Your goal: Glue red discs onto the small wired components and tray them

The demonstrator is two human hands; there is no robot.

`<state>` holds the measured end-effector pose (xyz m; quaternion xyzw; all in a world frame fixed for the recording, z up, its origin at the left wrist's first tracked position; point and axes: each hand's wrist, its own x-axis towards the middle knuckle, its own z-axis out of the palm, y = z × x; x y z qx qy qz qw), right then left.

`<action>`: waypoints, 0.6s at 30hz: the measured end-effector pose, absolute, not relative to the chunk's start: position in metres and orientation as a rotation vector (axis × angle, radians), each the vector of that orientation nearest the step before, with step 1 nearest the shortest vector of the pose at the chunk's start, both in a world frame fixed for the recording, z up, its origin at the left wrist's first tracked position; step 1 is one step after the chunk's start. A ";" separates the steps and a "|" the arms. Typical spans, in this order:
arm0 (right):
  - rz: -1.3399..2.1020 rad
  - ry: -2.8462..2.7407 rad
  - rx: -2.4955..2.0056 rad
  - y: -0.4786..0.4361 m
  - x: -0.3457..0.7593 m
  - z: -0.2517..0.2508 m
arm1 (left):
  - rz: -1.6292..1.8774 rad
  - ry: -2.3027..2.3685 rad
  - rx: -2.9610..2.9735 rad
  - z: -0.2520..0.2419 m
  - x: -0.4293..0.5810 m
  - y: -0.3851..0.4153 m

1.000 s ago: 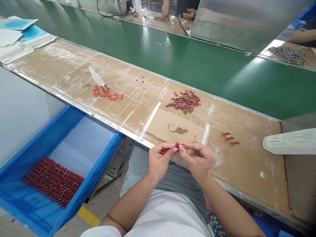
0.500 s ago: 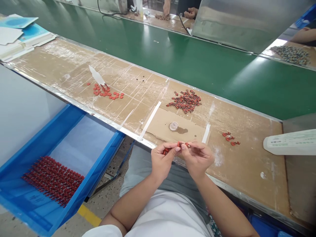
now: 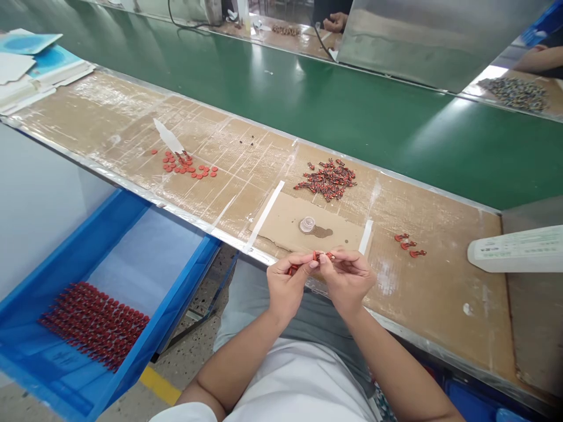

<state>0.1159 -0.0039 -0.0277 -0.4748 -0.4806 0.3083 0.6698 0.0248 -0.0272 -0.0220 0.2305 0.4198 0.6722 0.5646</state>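
My left hand (image 3: 288, 284) is closed, its thumb and forefinger pinching a red disc (image 3: 315, 256), with more red pieces tucked in its fingers. Against it, my right hand (image 3: 349, 278) pinches a small dark-and-red figure (image 3: 329, 256); the two parts touch between my fingertips. Just beyond them a small clear cup (image 3: 307, 224) stands beside a wet patch on a cardboard sheet (image 3: 281, 220). Behind the sheet lies a pile of small dark-and-red figures (image 3: 328, 180). To the right, three figures joined to red discs (image 3: 407, 245) lie on the bench.
Loose red discs (image 3: 176, 167) lie by a white strip (image 3: 168, 136) on the left. A blue bin (image 3: 176, 258) below holds rows of red pieces (image 3: 97, 325). A white bottle (image 3: 514, 251) lies at right. Beyond the green belt (image 3: 308, 88) a co-worker's hand (image 3: 335, 22) shows.
My hands keep the same pinch on the parts, with little movement. The view has shifted slightly. One of the co-worker's hands across the belt has left the view.
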 end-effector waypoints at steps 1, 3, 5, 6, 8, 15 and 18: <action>0.686 -1.071 -1.070 -0.004 0.116 -0.028 | 1.580 0.985 0.538 -0.022 0.025 -0.027; 0.687 -1.068 -1.073 -0.005 0.116 -0.027 | 1.592 0.983 0.507 -0.023 0.026 -0.027; 0.715 -1.084 -1.079 -0.006 0.115 -0.026 | 1.604 0.979 0.466 -0.025 0.026 -0.027; 0.737 -1.089 -1.082 -0.007 0.115 -0.025 | 1.604 0.976 0.454 -0.026 0.026 -0.026; 0.776 -1.081 -1.093 -0.007 0.113 -0.024 | 1.594 0.971 0.448 -0.028 0.025 -0.026; 0.859 -1.043 -1.143 -0.007 0.116 -0.022 | 1.602 1.037 0.477 -0.031 0.026 -0.028; 0.867 -1.049 -1.149 -0.007 0.119 -0.022 | 1.646 1.048 0.540 -0.031 0.029 -0.030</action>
